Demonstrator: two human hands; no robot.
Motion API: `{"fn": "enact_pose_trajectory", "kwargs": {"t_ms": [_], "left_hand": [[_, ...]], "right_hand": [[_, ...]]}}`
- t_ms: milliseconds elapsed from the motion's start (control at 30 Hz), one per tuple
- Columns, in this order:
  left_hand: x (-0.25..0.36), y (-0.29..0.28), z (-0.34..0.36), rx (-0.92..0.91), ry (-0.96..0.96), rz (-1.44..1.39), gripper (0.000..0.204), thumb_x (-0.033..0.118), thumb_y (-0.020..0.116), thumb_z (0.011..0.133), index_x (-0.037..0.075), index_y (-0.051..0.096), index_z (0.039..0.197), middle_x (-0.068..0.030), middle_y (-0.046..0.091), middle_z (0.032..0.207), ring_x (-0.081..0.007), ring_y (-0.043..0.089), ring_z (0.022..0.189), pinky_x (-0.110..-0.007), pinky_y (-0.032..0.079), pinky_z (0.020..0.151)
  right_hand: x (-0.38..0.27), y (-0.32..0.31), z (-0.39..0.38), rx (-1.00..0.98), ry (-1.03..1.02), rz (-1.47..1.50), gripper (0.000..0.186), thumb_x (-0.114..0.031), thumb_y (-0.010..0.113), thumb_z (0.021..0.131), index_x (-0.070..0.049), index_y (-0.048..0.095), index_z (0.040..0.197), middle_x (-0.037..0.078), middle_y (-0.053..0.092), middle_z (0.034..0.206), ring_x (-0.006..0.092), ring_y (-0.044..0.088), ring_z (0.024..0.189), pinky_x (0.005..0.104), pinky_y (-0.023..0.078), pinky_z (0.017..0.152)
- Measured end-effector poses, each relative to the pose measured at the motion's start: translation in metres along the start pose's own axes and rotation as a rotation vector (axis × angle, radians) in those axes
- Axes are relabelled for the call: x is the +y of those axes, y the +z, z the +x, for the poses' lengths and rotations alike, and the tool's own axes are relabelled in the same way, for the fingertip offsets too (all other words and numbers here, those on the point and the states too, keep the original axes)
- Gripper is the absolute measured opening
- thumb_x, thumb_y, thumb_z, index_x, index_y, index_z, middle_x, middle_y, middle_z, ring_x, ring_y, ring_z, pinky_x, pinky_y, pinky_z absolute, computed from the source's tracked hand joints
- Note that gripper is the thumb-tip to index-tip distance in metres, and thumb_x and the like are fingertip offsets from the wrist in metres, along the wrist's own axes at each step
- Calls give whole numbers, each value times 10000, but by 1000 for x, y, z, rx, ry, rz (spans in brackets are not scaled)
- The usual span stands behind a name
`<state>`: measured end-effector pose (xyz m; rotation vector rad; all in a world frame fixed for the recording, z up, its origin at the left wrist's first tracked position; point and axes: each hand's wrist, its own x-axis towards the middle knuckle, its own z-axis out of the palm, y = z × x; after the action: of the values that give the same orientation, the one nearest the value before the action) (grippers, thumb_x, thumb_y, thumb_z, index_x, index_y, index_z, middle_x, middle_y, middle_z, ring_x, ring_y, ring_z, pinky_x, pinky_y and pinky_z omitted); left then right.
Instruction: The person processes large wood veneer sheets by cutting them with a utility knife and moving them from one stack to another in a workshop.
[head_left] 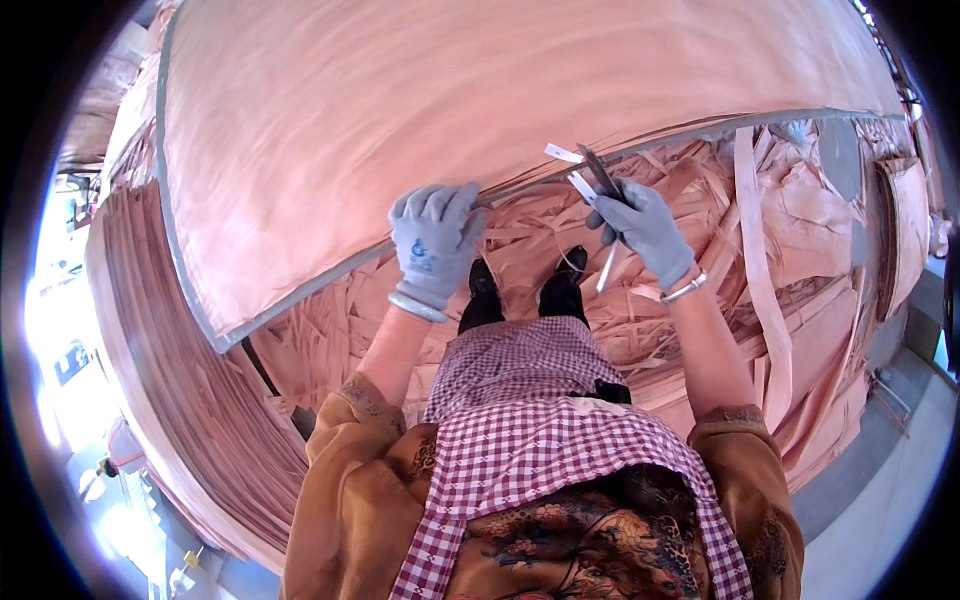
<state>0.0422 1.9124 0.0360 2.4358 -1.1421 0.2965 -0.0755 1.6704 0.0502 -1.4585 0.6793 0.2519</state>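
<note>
My left hand (432,243), in a grey glove, is at the near edge of a broad stack of pinkish wood veneer sheets (500,80). Its fingers are bent together over that edge; their tips are hidden, so I cannot tell what they grip. In front of me, to the right, my gloved right hand (645,228) is closed on a dark flat tool (600,170), kind unclear. White strips (581,187) stick out beside the tool, and a thin white stick (606,268) points down below the hand.
Torn veneer strips (670,290) litter the floor around my shoes (572,262). At left stands a tall stack of veneer (180,370) with layered edges. A long pale strip (755,230) hangs down at right, near more veneer sheets (900,225).
</note>
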Motion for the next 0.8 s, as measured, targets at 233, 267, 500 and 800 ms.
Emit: {"fn": "enact_pose_trajectory", "kwargs": {"t_ms": [233,267,500,800], "left_hand": [[-12,2,-5,-24,88,115,207,131,678,679,203,647,871,33,541,760,-185,544,820,-388,412,755],[-13,3,-7,-12,100,121,195,129,677,676,201,647,854,36,544,761,-183,545,813,-385,411,755],[-13,4,-10,-28,151,133,180,126,672,669,200,664,834,51,562,768,-174,545,772,-369,407,757],[-10,4,-9,-65,133,189,202,112,659,674,189,662,861,48,556,760,-182,536,760,-374,404,741]], "right_hand": [[-21,23,10,90,-127,34,200,-157,556,883,24,559,968,53,621,731,72,534,530,213,446,487],[-25,19,13,142,-99,28,198,-152,550,885,21,556,981,59,618,738,73,525,521,213,445,482],[-28,13,15,-3,-135,-12,174,-138,532,889,12,539,978,63,614,735,73,527,528,206,447,477],[-18,63,38,-185,-148,-4,134,-124,562,884,1,523,855,38,587,665,77,504,484,221,421,456]]}}
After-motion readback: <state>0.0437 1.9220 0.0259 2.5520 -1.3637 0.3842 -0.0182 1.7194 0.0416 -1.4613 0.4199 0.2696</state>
